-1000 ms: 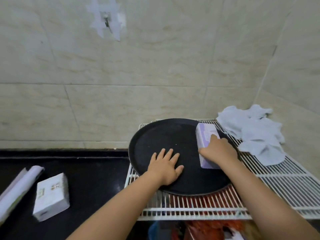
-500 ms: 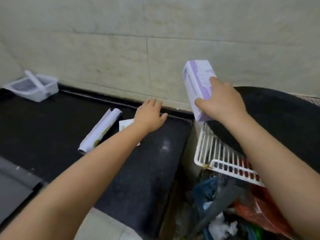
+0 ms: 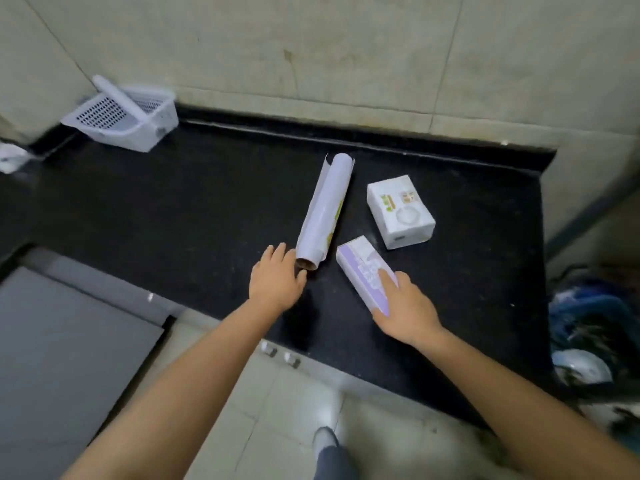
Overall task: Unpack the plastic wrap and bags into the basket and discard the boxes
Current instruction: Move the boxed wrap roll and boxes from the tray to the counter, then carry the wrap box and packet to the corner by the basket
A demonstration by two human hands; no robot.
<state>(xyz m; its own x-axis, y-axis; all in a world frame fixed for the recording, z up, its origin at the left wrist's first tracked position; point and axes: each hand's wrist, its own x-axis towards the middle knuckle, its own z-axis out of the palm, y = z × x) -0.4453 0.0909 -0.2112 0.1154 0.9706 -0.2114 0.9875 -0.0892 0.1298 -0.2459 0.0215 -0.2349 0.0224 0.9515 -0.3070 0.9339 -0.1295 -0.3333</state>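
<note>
- A purple box is gripped by the right hand at its near end, fingers over the top face and thumb along the side; the box is seen low over or on the black counter, and contact with the surface cannot be told.
- The left hand is held open and empty, its fingertips at the near, open end of the roll of wrap; whether the roll is actually touched cannot be told.
- A white basket is seen in the far left corner of the counter, well apart from the other items, with one long white roll already leaning in it.
- The task is judged to be early: one item is in the basket, while the roll of wrap, the purple box and a white box remain on the counter, both boxes apparently unopened.
- The long axis of the roll of wrap is laid from near to far, tilted slightly right at its far end; its cardboard core is turned toward the person.
- The long axis of the purple box is run diagonally, its far end pointed up and left, toward the roll's near end.
- A bin of rubbish is visible at the right edge, presumably where the boxes are to be discarded.
</note>
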